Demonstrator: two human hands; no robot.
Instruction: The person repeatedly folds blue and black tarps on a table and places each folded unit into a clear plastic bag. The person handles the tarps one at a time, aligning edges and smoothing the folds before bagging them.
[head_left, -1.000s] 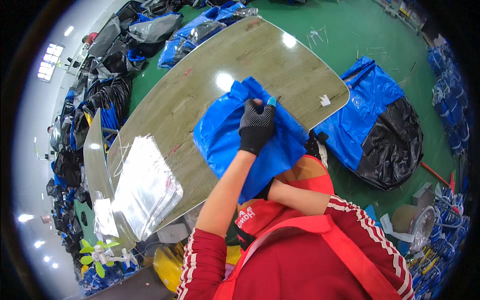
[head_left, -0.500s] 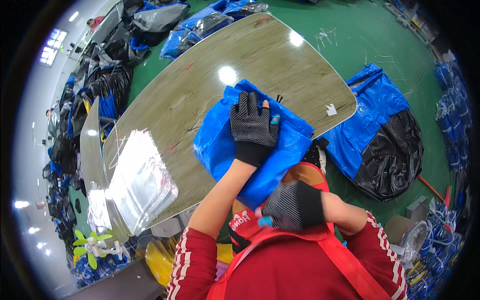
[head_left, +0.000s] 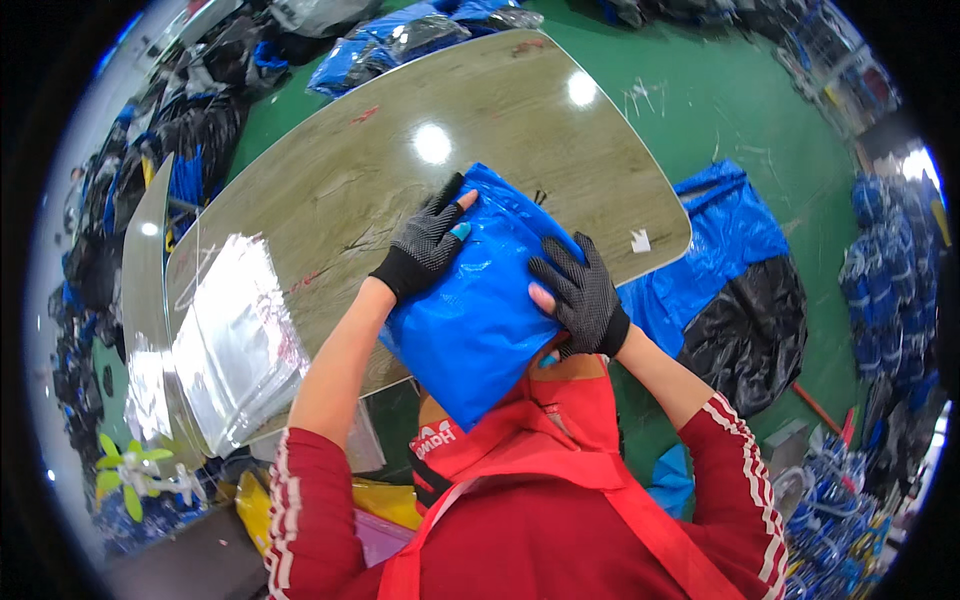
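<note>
Apparently, a light, limp load is presented by the folded blue sheet (head_left: pixel 480 320), which is laid across the near edge of the wood-patterned bench (head_left: pixel 480 110), with its lower corner extended past that edge over the red apron (head_left: pixel 590 400). Its left margin is met by the left hand (head_left: pixel 425 240), with the thumb side laid on top; its right margin is partly covered by the right hand (head_left: pixel 582 300), whose fingers are spread and slightly bent. Since the undersides are hidden, whether either hand is clenched on the material cannot be determined. From the gloss and soft creases, a thin, pliable, somewhat slippery plastic may be judged, not fragile, though layers could be slid out of line if only the top one were pressed. A hold is best taken at both side edges, with all layers pinched together between thumb and fingers.
</note>
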